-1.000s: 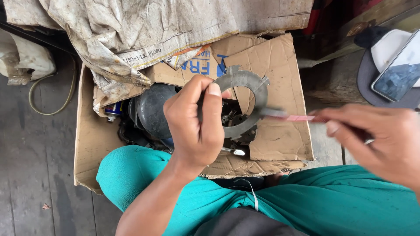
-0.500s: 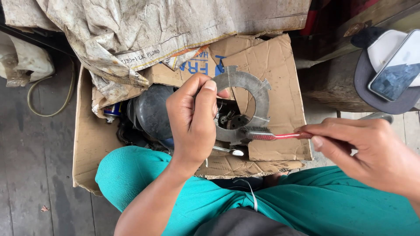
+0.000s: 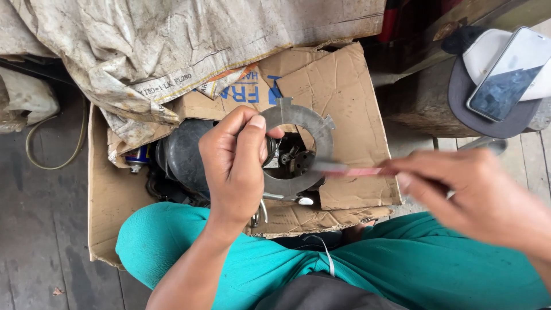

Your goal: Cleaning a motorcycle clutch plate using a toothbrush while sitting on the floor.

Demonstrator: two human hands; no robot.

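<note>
My left hand grips a flat grey metal ring with small tabs on its rim, holding it up over a cardboard sheet. My right hand, blurred by motion, holds a thin red-handled tool whose tip lies against the ring's lower right edge. Through the ring's hole I see a dark mechanical part. A dark rounded engine-like body sits behind my left hand.
A dirty woven sack covers the top of the view. My teal-trousered legs fill the bottom. At right, a phone rests on a cap on a wooden block. A cord lies on the plank floor at left.
My right hand has moved the red-handled tool in against the ring's lower right edge and keeps moving. My left hand has kept the ring in much the same place.
</note>
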